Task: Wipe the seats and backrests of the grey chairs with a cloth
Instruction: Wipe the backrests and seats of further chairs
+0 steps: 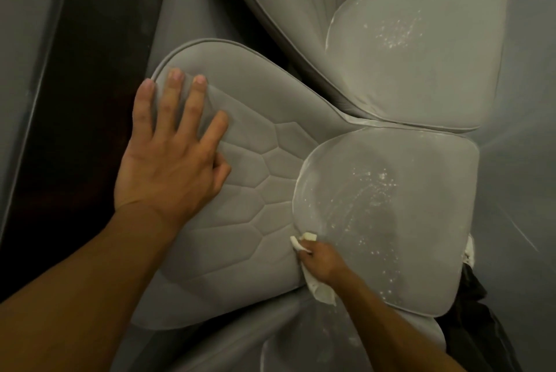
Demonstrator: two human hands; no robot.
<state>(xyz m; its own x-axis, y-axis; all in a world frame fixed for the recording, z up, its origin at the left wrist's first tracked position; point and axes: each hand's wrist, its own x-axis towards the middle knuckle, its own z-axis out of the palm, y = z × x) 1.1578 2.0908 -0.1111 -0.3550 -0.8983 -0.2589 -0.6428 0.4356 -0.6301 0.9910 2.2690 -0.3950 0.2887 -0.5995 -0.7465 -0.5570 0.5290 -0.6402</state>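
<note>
Two hands, one cloth. Right hand (320, 260), at 5 o'clock in view, clenched round the white cloth (323, 292) and pressing it on the near seat (391, 206) where its rim meets the backrest (255, 191). Left hand (171, 167), fingers flat and spread, grasping nothing, braces the quilted backrest at 9 o'clock. Step judged: wiping the near seat; pale specks lie from its centre toward 3 o'clock. Next move calls for strokes outward across those specks, stopping at the front edge. Second seat (421, 55), at 1 o'clock, appears to abut the near one and is likewise speckled. Open floor (526, 101) at 3 o'clock; dark strip (90, 101) at 10 o'clock.
</note>
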